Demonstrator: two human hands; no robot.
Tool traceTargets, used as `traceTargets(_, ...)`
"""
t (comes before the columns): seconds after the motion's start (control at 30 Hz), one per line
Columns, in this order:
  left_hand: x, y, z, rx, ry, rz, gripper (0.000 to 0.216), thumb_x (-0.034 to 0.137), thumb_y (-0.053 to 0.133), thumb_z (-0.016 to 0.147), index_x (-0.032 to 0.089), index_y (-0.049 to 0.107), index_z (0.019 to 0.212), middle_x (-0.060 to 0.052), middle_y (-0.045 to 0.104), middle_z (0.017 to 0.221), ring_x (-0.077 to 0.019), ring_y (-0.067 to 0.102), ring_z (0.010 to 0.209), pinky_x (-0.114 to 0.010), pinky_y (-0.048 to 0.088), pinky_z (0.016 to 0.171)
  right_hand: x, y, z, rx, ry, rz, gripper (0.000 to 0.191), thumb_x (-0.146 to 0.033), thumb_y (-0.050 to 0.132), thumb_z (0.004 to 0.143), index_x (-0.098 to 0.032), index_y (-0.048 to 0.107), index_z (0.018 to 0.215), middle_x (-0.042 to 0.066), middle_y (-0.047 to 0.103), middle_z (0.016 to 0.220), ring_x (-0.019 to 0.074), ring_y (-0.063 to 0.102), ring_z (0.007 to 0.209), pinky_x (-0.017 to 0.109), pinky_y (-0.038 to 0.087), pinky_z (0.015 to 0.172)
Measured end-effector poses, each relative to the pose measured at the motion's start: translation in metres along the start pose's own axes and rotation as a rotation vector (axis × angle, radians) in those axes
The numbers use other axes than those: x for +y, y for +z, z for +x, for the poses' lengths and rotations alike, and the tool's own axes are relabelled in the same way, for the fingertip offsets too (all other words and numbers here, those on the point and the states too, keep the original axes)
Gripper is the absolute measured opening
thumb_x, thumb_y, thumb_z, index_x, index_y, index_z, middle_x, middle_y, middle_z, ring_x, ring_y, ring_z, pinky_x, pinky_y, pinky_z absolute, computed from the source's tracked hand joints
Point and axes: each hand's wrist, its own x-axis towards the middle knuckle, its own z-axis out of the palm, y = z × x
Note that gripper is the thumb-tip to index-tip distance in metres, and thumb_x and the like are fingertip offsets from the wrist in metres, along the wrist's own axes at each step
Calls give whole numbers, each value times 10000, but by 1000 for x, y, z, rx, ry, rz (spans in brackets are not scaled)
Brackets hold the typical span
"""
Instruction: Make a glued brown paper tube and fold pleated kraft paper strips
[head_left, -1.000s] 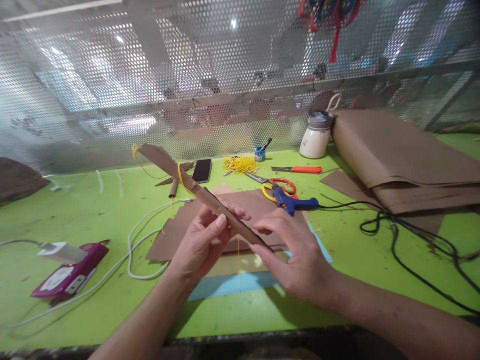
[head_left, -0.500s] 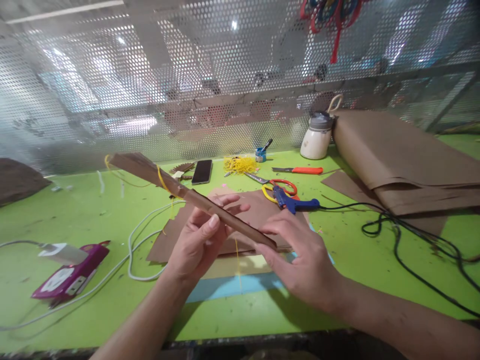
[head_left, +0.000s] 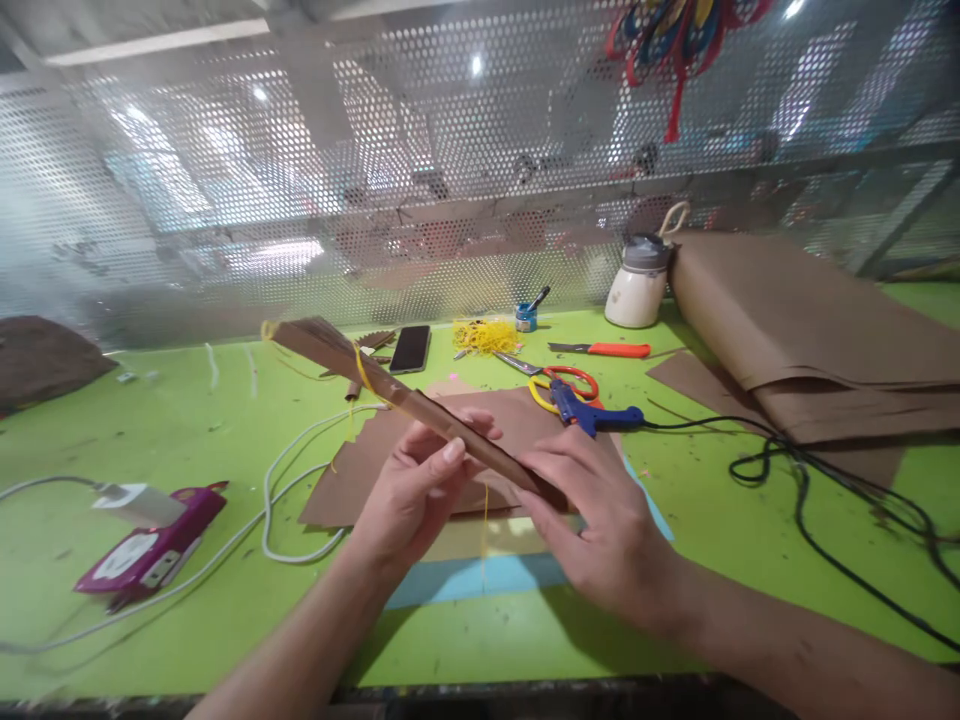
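Between my two hands is a long folded strip of brown paper, tilted with its far left end raised. Its layers bunch together at that end, and yellow string loops round it in places. My left hand supports the middle of the strip, thumb on the near side and fingers behind. At the lower right end, my right hand pinches the strip between thumb and fingers. Beneath them, brown paper sheets with a jagged left edge lie over a blue-edged sheet.
Behind the hands are a blue glue gun, scissors, an orange-handled knife, yellow shreds and a phone. A white bottle stands near folded brown paper. A purple power strip lies left, with cables on both sides.
The folded paper strip and both hands have shifted slightly right in view, and its raised left end sits a little lower. Both hands keep hold of it.
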Motion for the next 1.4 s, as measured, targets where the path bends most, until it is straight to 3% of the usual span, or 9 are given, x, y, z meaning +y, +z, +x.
traceTargets(0.3, -7, 0, 0, -17, -5, -14, 184, 168, 643, 822, 187, 694, 998, -39, 656, 1070, -181, 604, 998, -317, 512, 862, 0, 2, -2, -19, -77, -81, 196, -80, 529, 871, -85, 633, 1037, 98, 577, 827, 204, 504, 789, 371, 433, 710)
traceTargets(0.5, -12, 2, 0, -44, -40, -38, 180, 150, 637, 827, 165, 697, 996, -48, 695, 980, -151, 630, 898, -288, 489, 853, 2, 7, -1, -51, -69, -158, 394, -168, 554, 886, -50, 499, 1258, 134, 599, 963, 243, 521, 909, 410, 433, 802)
traceTargets(0.63, -14, 4, 0, -53, -65, -44, 179, 155, 645, 819, 156, 692, 992, -48, 705, 900, -159, 638, 862, -300, 482, 848, 3, 9, 1, -44, -48, -122, 309, -137, 540, 889, -84, 537, 1193, 116, 611, 962, 222, 538, 903, 377, 437, 803)
traceTargets(0.83, -13, 4, 0, -34, -66, -33, 176, 158, 682, 786, 155, 701, 960, -47, 705, 925, -158, 632, 850, -294, 493, 818, 7, 8, 2, -10, -36, -108, 168, -89, 502, 891, -119, 607, 1018, 78, 611, 806, 197, 537, 767, 336, 428, 683)
traceTargets(0.97, -10, 0, 3, 24, -16, -58, 170, 175, 666, 807, 179, 701, 973, -43, 700, 945, -160, 623, 914, -313, 490, 872, 11, 10, 1, -17, 4, -81, 145, -107, 521, 880, -143, 598, 997, 65, 617, 820, 192, 550, 783, 325, 436, 697)
traceTargets(1.1, -9, -3, 5, 33, -8, -55, 106, 152, 657, 808, 150, 715, 896, -54, 705, 908, -173, 624, 926, -357, 475, 927, 15, 12, -2, -38, 176, -27, 223, -160, 592, 843, -162, 586, 1065, 56, 655, 913, 182, 587, 823, 303, 454, 743)
traceTargets(1.23, -9, -4, 6, 40, -34, -41, 94, 159, 663, 803, 131, 722, 871, -60, 703, 911, -177, 622, 927, -346, 474, 920, 17, 8, -1, -196, 299, -26, 234, -260, 595, 850, -194, 626, 1072, 42, 677, 894, 189, 588, 796, 303, 444, 727)
traceTargets(1.4, -9, -9, 7, 1, -66, -24, 149, 191, 665, 808, 133, 716, 936, -76, 707, 934, -182, 625, 928, -319, 479, 871, 15, 0, 3, -448, 362, 156, 265, -337, 418, 948, -194, 641, 960, 4, 627, 736, 143, 542, 665, 261, 411, 630)
